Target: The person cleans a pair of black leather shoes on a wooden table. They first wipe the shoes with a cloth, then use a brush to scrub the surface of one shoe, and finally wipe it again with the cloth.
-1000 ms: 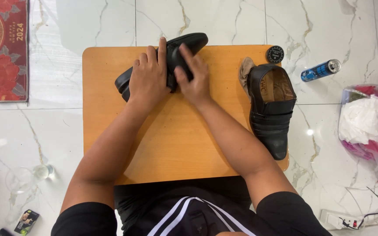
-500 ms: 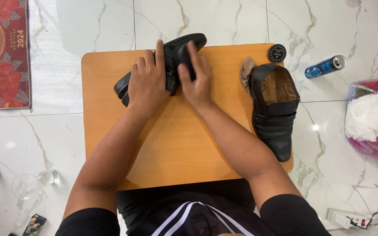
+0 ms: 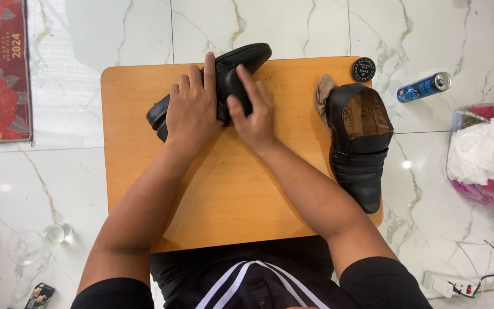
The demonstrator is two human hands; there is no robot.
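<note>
Nearest me, bare wood on the surface (image 3: 230, 200) gives my forearms open room. Further out, my left hand (image 3: 192, 111) lies flat over the black shoe (image 3: 232, 68), fingers spread and curled on its upper, while my right hand (image 3: 254, 111) presses fingertips against its side. That shoe's toe pokes past the far edge, so I judge a hard rub could push it off. To the right, the second shoe (image 3: 361, 143) overhangs the side edge, and the small round tin (image 3: 363, 69) sits at the corner; my elbow could knock either.

shoes (image 3: 359, 143): black leather | table (image 3: 230, 194): smooth wood | floor (image 3: 293, 26): glossy marble
</note>
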